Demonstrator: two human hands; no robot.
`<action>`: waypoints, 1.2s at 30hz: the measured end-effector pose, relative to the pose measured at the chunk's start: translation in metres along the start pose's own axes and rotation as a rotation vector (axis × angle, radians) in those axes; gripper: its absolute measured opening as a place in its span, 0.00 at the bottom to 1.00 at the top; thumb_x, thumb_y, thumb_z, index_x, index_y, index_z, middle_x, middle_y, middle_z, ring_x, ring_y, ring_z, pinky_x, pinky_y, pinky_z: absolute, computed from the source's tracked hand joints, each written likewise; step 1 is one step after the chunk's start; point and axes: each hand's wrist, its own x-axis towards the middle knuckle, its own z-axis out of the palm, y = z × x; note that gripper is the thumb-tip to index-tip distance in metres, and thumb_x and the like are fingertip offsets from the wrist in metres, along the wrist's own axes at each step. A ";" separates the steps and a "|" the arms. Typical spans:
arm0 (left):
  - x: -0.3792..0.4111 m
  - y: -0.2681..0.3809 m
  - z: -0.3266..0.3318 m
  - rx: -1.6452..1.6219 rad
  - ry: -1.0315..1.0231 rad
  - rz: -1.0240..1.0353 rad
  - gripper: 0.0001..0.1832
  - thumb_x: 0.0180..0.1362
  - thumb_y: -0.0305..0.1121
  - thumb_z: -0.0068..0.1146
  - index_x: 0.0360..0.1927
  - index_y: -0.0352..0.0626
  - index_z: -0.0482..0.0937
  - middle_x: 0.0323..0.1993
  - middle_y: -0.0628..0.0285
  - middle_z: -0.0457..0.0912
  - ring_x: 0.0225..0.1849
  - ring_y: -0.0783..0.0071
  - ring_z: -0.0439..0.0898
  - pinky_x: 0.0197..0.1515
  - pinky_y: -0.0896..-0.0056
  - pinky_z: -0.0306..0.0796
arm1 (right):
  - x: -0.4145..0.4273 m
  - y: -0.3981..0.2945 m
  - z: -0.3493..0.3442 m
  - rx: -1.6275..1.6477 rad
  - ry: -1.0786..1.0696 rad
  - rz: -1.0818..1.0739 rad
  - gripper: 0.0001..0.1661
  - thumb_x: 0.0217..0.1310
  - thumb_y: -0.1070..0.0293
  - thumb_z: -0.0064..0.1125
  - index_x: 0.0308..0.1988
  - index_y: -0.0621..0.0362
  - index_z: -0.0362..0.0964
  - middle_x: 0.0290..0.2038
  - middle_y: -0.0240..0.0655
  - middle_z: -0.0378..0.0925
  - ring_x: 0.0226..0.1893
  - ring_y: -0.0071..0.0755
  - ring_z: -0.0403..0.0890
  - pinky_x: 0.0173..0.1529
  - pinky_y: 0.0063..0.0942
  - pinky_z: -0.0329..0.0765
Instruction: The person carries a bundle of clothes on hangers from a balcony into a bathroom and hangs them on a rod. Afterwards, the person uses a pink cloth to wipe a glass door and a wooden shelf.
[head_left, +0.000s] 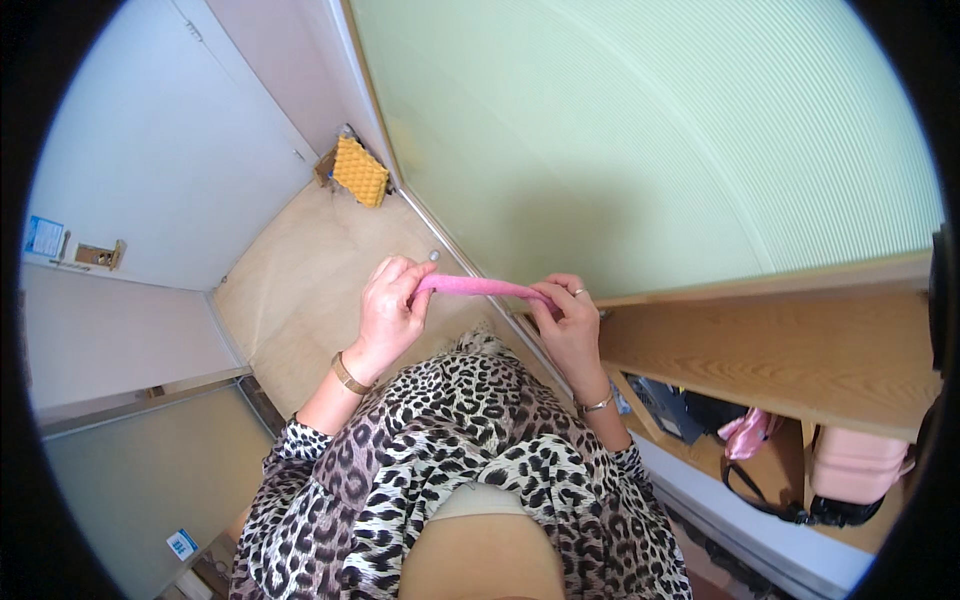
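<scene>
A folded pink cloth (480, 286) is stretched between my two hands in front of my body. My left hand (394, 300) pinches its left end between thumb and fingers. At the other end, my right hand (568, 319), with a ring on one finger, grips the cloth the same way. The strip runs nearly level and bows slightly upward. Below the hands hangs my leopard-print garment (465, 405). Behind the cloth lie the beige floor (315, 277) and the metal bottom track of a sliding door.
A large ribbed pale-green sliding panel (637, 135) rises close on the right. Beside it, open wooden shelves (765, 367) hold a pink case (859, 463) and bags. A yellow quilted item (361, 171) stands in the far corner, near a white door (165, 142).
</scene>
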 end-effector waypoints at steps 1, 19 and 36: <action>0.000 -0.003 -0.004 0.071 0.025 0.046 0.12 0.47 0.19 0.67 0.38 0.37 0.84 0.29 0.59 0.75 0.28 0.65 0.75 0.28 0.67 0.70 | 0.004 0.001 0.001 0.053 -0.018 0.003 0.09 0.57 0.76 0.62 0.41 0.62 0.80 0.37 0.42 0.80 0.33 0.34 0.83 0.37 0.28 0.78; 0.018 -0.005 0.014 -0.628 -0.058 -0.061 0.30 0.61 0.20 0.57 0.68 0.37 0.66 0.66 0.57 0.72 0.65 0.68 0.72 0.68 0.67 0.63 | -0.058 -0.018 0.000 -0.214 0.411 -0.494 0.18 0.55 0.84 0.59 0.47 0.62 0.78 0.59 0.52 0.71 0.54 0.54 0.76 0.60 0.40 0.73; 0.158 0.107 -0.021 -0.011 0.253 0.903 0.42 0.61 0.47 0.59 0.72 0.34 0.59 0.68 0.42 0.63 0.70 0.42 0.59 0.71 0.42 0.48 | -0.022 -0.108 -0.078 -0.936 0.891 -0.610 0.32 0.60 0.72 0.63 0.63 0.70 0.66 0.72 0.59 0.44 0.72 0.64 0.51 0.71 0.48 0.58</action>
